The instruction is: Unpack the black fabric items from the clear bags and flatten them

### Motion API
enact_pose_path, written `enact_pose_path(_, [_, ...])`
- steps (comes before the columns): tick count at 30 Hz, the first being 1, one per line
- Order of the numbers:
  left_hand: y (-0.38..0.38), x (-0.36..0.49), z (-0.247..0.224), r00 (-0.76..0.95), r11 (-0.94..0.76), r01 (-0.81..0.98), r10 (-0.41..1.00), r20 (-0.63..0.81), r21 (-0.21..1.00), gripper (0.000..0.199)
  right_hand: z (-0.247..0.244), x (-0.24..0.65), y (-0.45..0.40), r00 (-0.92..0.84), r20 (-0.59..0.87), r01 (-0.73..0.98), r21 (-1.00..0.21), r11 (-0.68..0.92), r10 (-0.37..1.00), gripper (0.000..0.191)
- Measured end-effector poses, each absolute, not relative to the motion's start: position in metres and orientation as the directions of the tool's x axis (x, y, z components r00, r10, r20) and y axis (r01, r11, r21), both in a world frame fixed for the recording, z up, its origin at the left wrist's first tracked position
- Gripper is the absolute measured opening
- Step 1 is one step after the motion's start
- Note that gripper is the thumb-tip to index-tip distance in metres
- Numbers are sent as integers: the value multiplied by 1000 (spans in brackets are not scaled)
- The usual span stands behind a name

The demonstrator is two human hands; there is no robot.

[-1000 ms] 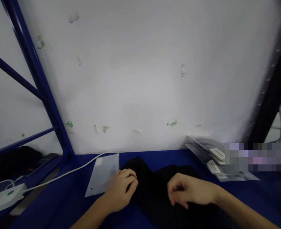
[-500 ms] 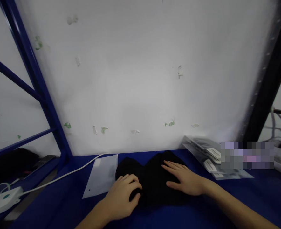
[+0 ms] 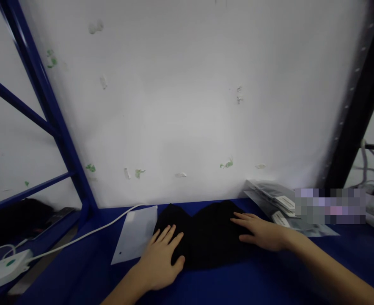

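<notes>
A black piece of cloth lies spread on the blue table, close to the white back wall. My left hand rests flat on its left part, fingers spread. My right hand lies flat on its right edge, fingers pointing left. Neither hand grips anything. A translucent white plastic bag lies flat just left of the cloth, beside my left hand.
A stack of packed bags with white labels sits at the back right. A white cable runs left to a white power strip. Blue rack posts stand at left, a black post at right.
My hands went from curled over the bunched cloth to flat on it. The cloth is now spread flatter, and my right hand has slid to its right edge.
</notes>
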State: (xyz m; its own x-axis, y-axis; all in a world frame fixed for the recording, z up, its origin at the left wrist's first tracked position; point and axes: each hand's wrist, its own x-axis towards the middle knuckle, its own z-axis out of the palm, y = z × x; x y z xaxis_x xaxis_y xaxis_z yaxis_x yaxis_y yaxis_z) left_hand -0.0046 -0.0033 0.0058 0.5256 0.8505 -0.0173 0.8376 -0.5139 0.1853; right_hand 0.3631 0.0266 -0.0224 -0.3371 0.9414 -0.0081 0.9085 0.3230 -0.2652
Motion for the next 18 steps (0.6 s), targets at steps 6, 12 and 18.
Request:
enact_pose_path(6, [0,-9,1,566,-554,810,824,-15,193,60,2,345,26,-209,369,958,-107,265,906,47])
enact_pose_path(12, [3,-12,-4,623,-604,761,783,-5,236,57,18,391,28,207,712,967,-45,-251,671,61])
enact_pose_path(18, [2,-10,-1,615,-593,769,788,-24,237,57,1,452,39,402,350,916,-147,-374,846,74])
